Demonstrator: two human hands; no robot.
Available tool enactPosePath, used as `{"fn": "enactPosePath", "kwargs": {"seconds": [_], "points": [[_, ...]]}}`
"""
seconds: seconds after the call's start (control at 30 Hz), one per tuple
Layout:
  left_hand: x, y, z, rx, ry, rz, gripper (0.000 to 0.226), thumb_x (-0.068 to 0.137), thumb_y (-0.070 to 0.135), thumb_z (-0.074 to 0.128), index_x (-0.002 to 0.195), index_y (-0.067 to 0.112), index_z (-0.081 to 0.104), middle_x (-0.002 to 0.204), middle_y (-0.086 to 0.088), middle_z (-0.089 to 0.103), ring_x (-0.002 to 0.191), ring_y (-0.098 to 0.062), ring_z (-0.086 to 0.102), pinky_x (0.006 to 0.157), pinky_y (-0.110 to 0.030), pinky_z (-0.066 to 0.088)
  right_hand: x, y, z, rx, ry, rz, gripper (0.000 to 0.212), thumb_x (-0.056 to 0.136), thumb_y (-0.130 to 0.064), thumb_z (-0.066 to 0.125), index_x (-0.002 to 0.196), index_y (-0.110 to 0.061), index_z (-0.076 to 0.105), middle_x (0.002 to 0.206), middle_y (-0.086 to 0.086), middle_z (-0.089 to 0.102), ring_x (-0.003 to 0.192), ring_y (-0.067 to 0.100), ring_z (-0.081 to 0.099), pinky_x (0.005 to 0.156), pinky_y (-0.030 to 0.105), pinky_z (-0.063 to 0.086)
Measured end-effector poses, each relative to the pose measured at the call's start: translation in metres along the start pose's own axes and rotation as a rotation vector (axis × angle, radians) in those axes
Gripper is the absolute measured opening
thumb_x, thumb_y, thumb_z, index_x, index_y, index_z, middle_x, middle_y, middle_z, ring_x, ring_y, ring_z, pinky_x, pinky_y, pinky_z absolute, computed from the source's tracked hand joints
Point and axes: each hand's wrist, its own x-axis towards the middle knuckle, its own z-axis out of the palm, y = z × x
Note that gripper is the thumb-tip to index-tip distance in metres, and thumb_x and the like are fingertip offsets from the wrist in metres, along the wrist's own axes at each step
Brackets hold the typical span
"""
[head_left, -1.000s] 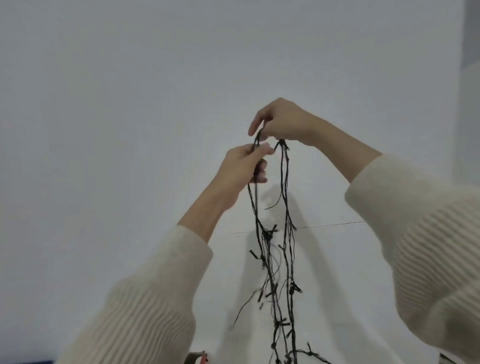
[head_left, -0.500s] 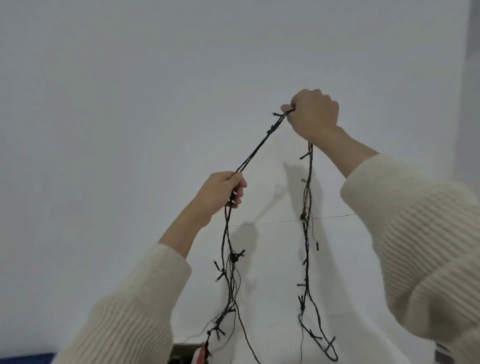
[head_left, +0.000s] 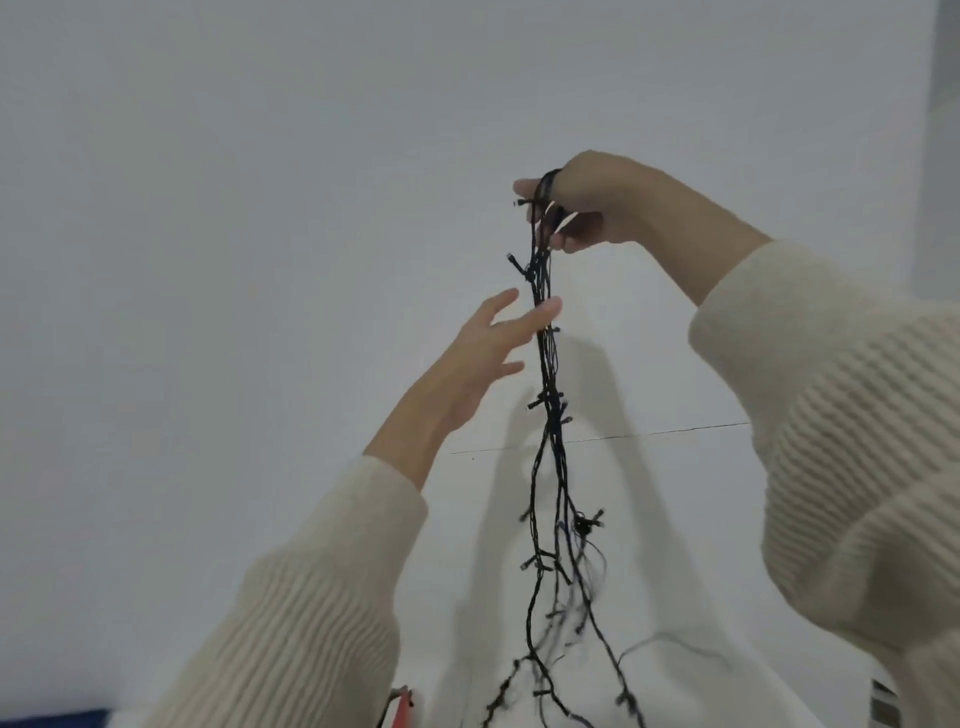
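Overhead, light string (head_left: 549, 410) around right fingers (head_left: 527, 185).

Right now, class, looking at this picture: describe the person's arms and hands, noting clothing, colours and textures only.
The left sleeve and right sleeve are cream-coloured knit with fine ribbing, loose and bulky, ending in wide openings partway up the forearms. The left hand and right hand are bare: no gloves, rings or watch show.
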Motion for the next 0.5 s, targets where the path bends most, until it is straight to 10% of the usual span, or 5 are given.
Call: {"fn": "enactPosePath", "kwargs": {"seconds": [0.13, 0.23, 0.33, 0.5], "points": [[0.001, -0.019, 0.021, -0.003, -0.128, -0.079, 0.039, 0.086, 0.029, 0.064, 0.12, 0.015, 0.052, 0.081, 0.002, 0.07, 0.083, -0.016, 0.068, 0.094, -0.042, 0.045, 0.002, 0.004, 0.0, 0.29, 0.004, 0.052, 0.031, 0.096, -0.029, 0.049, 0.069, -0.014, 0.052, 0.054, 0.002, 0.056, 0.031, 0.011, 0.049, 0.034, 0.013, 0.04], [-0.011, -0.046, 0.013, -0.01, -0.268, -0.206, 0.014, 0.092, 0.023, 0.056, 0.093, 0.011, 0.063, 0.05, 0.007, 0.044, 0.043, -0.01, 0.046, 0.072, -0.031, 0.056, 0.008, 0.024, -0.008, 0.622, 0.103, 0.1, 0.026, 0.098, -0.021, 0.046, 0.073, -0.017, 0.05, 0.046, -0.005, 0.054, 0.035, 0.01, 0.054, 0.035, 0.014, 0.041], [-0.021, -0.067, -0.008, 0.064, -0.24, -0.298, 0.02, 0.09, 0.031, 0.058, 0.083, 0.013, 0.062, 0.05, 0.009, 0.027, 0.04, -0.008, 0.026, 0.052, -0.02, 0.04, 0.009, 0.052, -0.02, 0.9, 0.235, 0.179, 0.034, 0.1, -0.013, 0.034, 0.068, -0.013, 0.046, 0.029, -0.002, 0.049, 0.025, 0.01, 0.051, 0.039, 0.017, 0.039], [-0.02, -0.058, -0.039, 0.257, -0.228, -0.344, 0.022, 0.09, 0.028, 0.059, 0.076, 0.012, 0.062, 0.048, 0.007, 0.038, 0.047, -0.011, 0.047, 0.068, -0.024, 0.048, 0.0, 0.116, -0.032, 1.276, 0.47, 0.299, 0.038, 0.099, -0.003, 0.032, 0.062, -0.002, 0.04, 0.023, 0.007, 0.044, 0.017, 0.014, 0.043, 0.029, 0.018, 0.041]]}}
